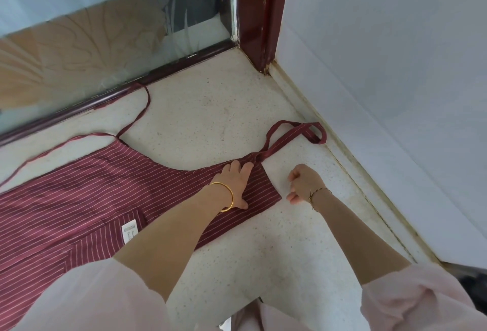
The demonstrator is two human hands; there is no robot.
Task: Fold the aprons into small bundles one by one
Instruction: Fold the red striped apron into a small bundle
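Speckled pale floor [224, 109] in a corner, bounded by a frosted glass door [79, 53], a dark red door frame [259, 14] and a white wall [382, 53]. Count: one apron [92, 185], maroon with thin pale stripes; two hands; one white label [129, 231] sewn on the cloth. The apron lies spread flat on the floor, bib end toward the wall, its neck strap [295, 131] looped on the floor just beyond. The left hand [234, 180], gold bangle [228, 198] at the wrist, rests palm down with straight fingers on the bib, fingertips near the strap's base. The right hand [305, 181], thin bracelet [317, 193] at the wrist, is just beside the bib's edge and off the cloth, fingers clenched, nothing seen in it. A thin tie [142, 111] loops up to the door's bottom rail; another stretch trails left; whether one cord or two cannot be told. The apron's skirt is cut off at the left edge and hidden below by the pale left sleeve [92, 296]. Label print too small to read.
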